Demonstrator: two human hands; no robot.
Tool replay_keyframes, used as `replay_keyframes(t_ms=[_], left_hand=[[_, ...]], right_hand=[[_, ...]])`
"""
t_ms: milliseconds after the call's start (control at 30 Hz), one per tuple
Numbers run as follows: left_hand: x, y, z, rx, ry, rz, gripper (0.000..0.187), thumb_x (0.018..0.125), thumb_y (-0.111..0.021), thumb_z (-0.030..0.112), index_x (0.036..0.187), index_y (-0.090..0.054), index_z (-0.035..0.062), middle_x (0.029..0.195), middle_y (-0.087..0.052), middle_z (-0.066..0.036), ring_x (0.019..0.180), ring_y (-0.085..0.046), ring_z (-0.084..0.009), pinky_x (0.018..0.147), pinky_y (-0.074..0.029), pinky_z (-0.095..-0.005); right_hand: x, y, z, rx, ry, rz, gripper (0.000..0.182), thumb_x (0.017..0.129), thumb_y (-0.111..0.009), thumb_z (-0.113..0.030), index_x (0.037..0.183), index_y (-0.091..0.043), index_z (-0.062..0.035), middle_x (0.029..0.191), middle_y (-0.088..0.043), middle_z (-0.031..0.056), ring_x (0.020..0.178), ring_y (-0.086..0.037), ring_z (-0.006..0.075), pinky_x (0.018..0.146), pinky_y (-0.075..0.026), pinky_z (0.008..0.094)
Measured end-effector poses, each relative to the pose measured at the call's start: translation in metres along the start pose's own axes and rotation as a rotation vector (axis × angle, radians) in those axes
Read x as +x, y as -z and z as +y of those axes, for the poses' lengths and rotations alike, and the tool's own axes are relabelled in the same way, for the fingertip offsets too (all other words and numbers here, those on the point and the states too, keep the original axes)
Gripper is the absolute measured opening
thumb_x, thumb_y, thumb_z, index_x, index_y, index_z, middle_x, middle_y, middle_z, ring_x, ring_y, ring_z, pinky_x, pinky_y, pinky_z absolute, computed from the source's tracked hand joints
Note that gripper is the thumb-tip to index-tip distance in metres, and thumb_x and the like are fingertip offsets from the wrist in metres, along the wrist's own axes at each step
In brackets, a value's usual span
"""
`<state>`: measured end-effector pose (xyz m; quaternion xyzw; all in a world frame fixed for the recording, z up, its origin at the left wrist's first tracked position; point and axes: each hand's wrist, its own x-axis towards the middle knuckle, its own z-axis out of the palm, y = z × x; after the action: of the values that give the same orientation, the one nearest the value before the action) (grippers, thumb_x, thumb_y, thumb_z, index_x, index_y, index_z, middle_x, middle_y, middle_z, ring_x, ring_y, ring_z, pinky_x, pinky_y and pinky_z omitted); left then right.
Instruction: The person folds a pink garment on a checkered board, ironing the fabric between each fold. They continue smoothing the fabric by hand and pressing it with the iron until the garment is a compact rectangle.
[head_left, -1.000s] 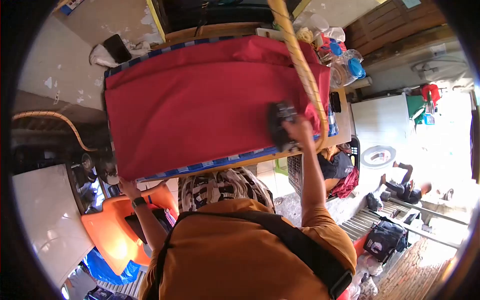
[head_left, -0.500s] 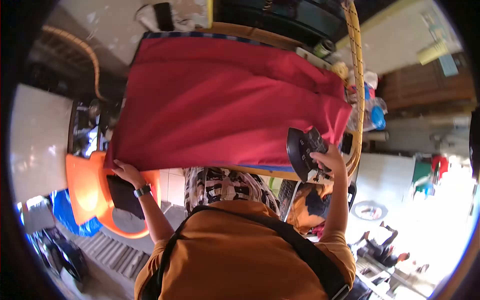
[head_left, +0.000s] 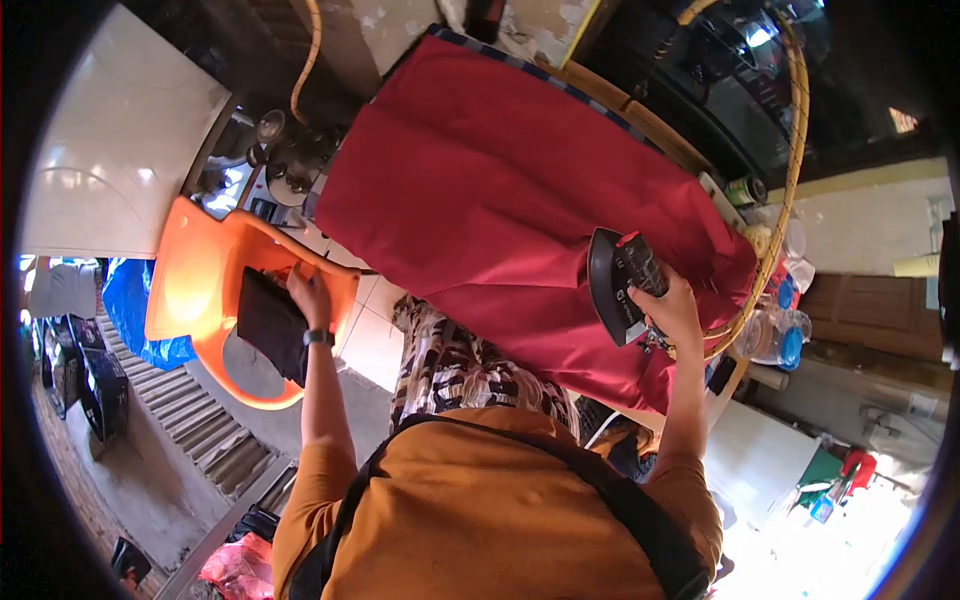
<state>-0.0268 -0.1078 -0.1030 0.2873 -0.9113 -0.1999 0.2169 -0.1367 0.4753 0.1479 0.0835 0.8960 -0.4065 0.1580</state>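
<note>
In the head view my right hand is wrapped round the handle of a black electric iron. The iron is tilted up, its broad side showing, and overlaps the right part of a red cloth. This cloth lies spread over a padded table, with soft folds and its near edge hanging towards me. To the left, my left hand is over the seat of an orange plastic chair, fingers apart. Its fingertips are right at the upper edge of a flat black item lying on the seat.
A yellow-and-black cord loops down the right side towards the iron. Plastic jars and a can stand past the table's right end. Behind the chair are a stove and a blue plastic bag.
My left hand has let go of the cloth's left corner and moved to the chair. The view has turned left. The iron remains in my right hand; the cloth's near edge hangs lower on the right.
</note>
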Motion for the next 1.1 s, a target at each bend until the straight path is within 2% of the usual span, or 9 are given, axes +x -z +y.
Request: replay_keyframes(t_ms=[267, 333, 367, 467, 533, 600, 733, 967, 1100], left_hand=[[0.134, -0.089, 0.115, 0.038, -0.240, 0.114, 0.044, 0.091, -0.053, 0.040, 0.116, -0.055, 0.0036, 0.115, -0.057, -0.021, 0.109, -0.052, -0.0392, 0.091, -0.037, -0.0511], [0.162, -0.078, 0.139, 0.033, -0.102, -0.195, 0.061, 0.088, -0.050, 0.055, 0.118, -0.055, 0.0026, 0.116, -0.058, -0.020, 0.110, -0.051, -0.0403, 0.090, -0.036, -0.0558], [0.178, -0.105, 0.121, -0.080, -0.283, -0.121, 0.065, 0.084, -0.057, 0.057, 0.116, -0.055, 0.0008, 0.110, -0.061, -0.019, 0.104, -0.055, -0.0400, 0.087, -0.041, -0.0512], [0.222, -0.121, 0.120, -0.185, -0.313, -0.641, 0.059, 0.082, -0.063, 0.050, 0.112, -0.056, -0.0005, 0.105, -0.063, -0.019, 0.099, -0.059, -0.0382, 0.084, -0.047, -0.0445], [0.233, -0.086, 0.149, -0.546, -0.297, -0.576, 0.041, 0.084, -0.067, 0.035, 0.104, -0.058, 0.0011, 0.098, -0.065, -0.015, 0.090, -0.062, -0.0290, 0.078, -0.049, -0.0362], [0.251, -0.079, 0.154, -0.897, 0.123, -0.920, 0.029, 0.087, -0.065, 0.022, 0.106, -0.056, 0.0027, 0.101, -0.065, -0.009, 0.091, -0.061, -0.0184, 0.079, -0.048, -0.0321], [0.288, -0.085, 0.150, -1.093, 0.092, -1.029, 0.036, 0.087, -0.066, 0.020, 0.116, -0.050, 0.0046, 0.107, -0.064, -0.006, 0.095, -0.059, -0.0122, 0.083, -0.045, -0.0270], [0.306, -0.063, 0.181, -0.774, -0.076, -1.075, 0.036, 0.092, -0.061, 0.024, 0.120, -0.048, 0.0067, 0.106, -0.063, -0.007, 0.100, -0.057, -0.0123, 0.085, -0.044, -0.0269], [0.297, -0.141, 0.132, -0.485, -0.321, -0.892, 0.055, 0.089, -0.060, 0.046, 0.114, -0.052, -0.0025, 0.097, -0.066, -0.015, 0.091, -0.063, -0.0205, 0.079, -0.047, -0.0298]], right_hand=[[0.009, -0.060, -0.073, 0.020, -0.024, -0.061, 0.055, 0.070, -0.075, -0.021, 0.119, -0.058, -0.0033, 0.072, -0.064, 0.0066, 0.051, -0.059, 0.0141, 0.053, -0.048, 0.0309], [0.019, -0.084, -0.084, 0.059, -0.054, -0.085, 0.055, 0.071, -0.076, -0.022, 0.119, -0.057, -0.0035, 0.072, -0.064, 0.0056, 0.050, -0.058, 0.0125, 0.052, -0.047, 0.0298], [0.025, -0.096, -0.093, 0.106, -0.029, -0.114, 0.055, 0.071, -0.076, -0.022, 0.119, -0.057, -0.0034, 0.070, -0.063, 0.0051, 0.049, -0.057, 0.0117, 0.051, -0.046, 0.0295], [0.051, -0.136, -0.132, 0.226, -0.040, -0.192, 0.054, 0.072, -0.075, -0.024, 0.118, -0.058, -0.0026, 0.064, -0.060, 0.0043, 0.047, -0.055, 0.0110, 0.048, -0.044, 0.0293], [0.083, -0.166, -0.149, 0.145, 0.021, -0.273, 0.053, 0.072, -0.074, -0.026, 0.117, -0.058, -0.0019, 0.061, -0.058, 0.0043, 0.046, -0.054, 0.0105, 0.046, -0.043, 0.0285], [0.111, -0.202, -0.182, 0.098, 0.080, -0.266, 0.054, 0.070, -0.074, -0.030, 0.114, -0.059, -0.0019, 0.061, -0.060, 0.0069, 0.045, -0.057, 0.0143, 0.048, -0.045, 0.0309], [0.183, -0.311, -0.198, -0.242, 0.199, -0.142, 0.056, 0.066, -0.066, -0.037, 0.109, -0.060, -0.0013, 0.086, -0.067, 0.0221, 0.080, -0.067, 0.0338, 0.072, -0.053, 0.0427], [0.121, -0.387, -0.251, -0.385, 0.410, -0.494, 0.048, 0.064, -0.067, -0.035, 0.097, -0.065, -0.0009, 0.089, -0.066, 0.0238, 0.088, -0.065, 0.0373, 0.079, -0.052, 0.0466], [0.092, -0.386, -0.230, -0.360, 0.365, -0.541, 0.054, 0.064, -0.066, -0.034, 0.106, -0.060, 0.0001, 0.094, -0.064, 0.0253, 0.089, -0.064, 0.0367, 0.080, -0.052, 0.0476]])
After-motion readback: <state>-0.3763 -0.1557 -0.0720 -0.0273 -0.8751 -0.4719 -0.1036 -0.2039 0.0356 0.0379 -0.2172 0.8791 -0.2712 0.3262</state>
